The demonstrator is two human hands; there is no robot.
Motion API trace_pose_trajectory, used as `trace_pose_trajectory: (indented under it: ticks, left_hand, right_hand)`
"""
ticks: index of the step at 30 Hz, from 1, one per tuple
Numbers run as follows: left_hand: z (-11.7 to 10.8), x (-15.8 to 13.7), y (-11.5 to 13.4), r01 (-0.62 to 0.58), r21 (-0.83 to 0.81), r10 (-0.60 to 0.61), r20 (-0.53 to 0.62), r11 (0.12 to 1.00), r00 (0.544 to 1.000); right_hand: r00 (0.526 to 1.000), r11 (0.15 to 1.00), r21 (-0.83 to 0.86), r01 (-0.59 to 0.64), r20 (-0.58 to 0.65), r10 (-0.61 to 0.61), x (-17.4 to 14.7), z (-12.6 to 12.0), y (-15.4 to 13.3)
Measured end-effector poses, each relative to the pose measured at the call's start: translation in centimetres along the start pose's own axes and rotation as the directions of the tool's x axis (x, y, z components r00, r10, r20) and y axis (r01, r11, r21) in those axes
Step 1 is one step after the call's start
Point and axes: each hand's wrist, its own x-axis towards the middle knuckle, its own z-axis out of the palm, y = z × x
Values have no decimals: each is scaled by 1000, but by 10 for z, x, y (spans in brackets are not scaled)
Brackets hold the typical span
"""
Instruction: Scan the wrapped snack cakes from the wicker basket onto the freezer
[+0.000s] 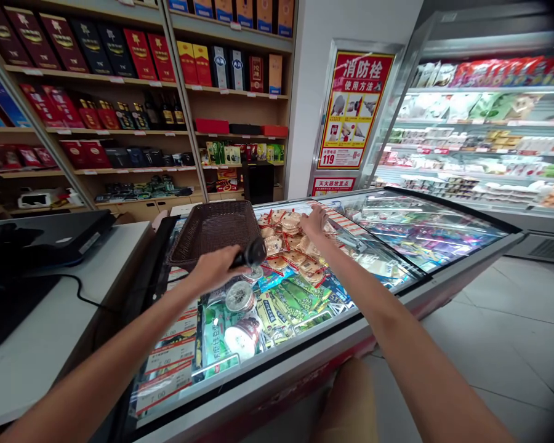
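My left hand (219, 267) is closed around the handle of a black handheld scanner (253, 251), its rounded head pointing right over the freezer's glass top. A thin black cord trails left from that hand. Stretched farther out, my right hand (314, 221) is at the far edge of a pile of clear-wrapped round food packets (295, 243), fingers bent and apart over them. Nothing shows clearly in its grasp, though the fingertips are partly hidden. Beside the pile sits a brown woven basket (216, 231), with no contents visible.
Under the glass of the chest freezer (305, 360) lie green bags (300, 298) and round tubs (240, 296). A white counter (69, 307) with a dark device stands at left. Boxed bottles fill the back shelves; a refrigerated display (480, 123) is at right.
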Motion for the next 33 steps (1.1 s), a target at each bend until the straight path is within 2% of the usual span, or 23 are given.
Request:
trace_pose_trajectory:
  ticks: [2,7,13,16,20,23,25,27,29,33]
  left_hand:
    - [25,-19,6,-55,94,54,22,994,998]
    - [67,-40,1,-98,196,106,-33,976,994]
    - [90,-46,-9,-73,214,93,-84,974,992]
    - [100,-51,-7,-48,212,75,-119,976,990]
    - [105,-57,-9,-34,51,39,-99,998,994]
    - [94,-56,-13,1,-148,-15,-92,989,996]
    - [76,-50,-12,2,-241,-45,-173,971,984]
    - [49,-40,-4,-37,-325,-60,-284,945,957]
    - [17,-29,12,-63,-413,-87,-334,909,938]
    - [-47,-8,55,-244,-495,-2,-445,834,896]
  right_hand:
    - [999,1000,-4,-22,-35,22,-10,3,1]
    - [996,992,92,85,-27,-82,-53,-5,2]
    - [987,962,219,161,-21,-160,-94,-21,-2]
    - [986,949,273,160,-1,-166,-111,-28,-3]
    - [984,934,335,126,79,-161,-131,-37,-1]
    - [979,913,399,81,138,-148,-134,-43,-2]
    - [972,897,438,63,177,-154,-132,-49,-8]
    - [956,870,489,69,217,-198,-126,-57,-21]
    - [931,829,552,90,249,-267,-120,-69,-39]
    - [885,739,662,124,264,-384,-103,-99,-82]
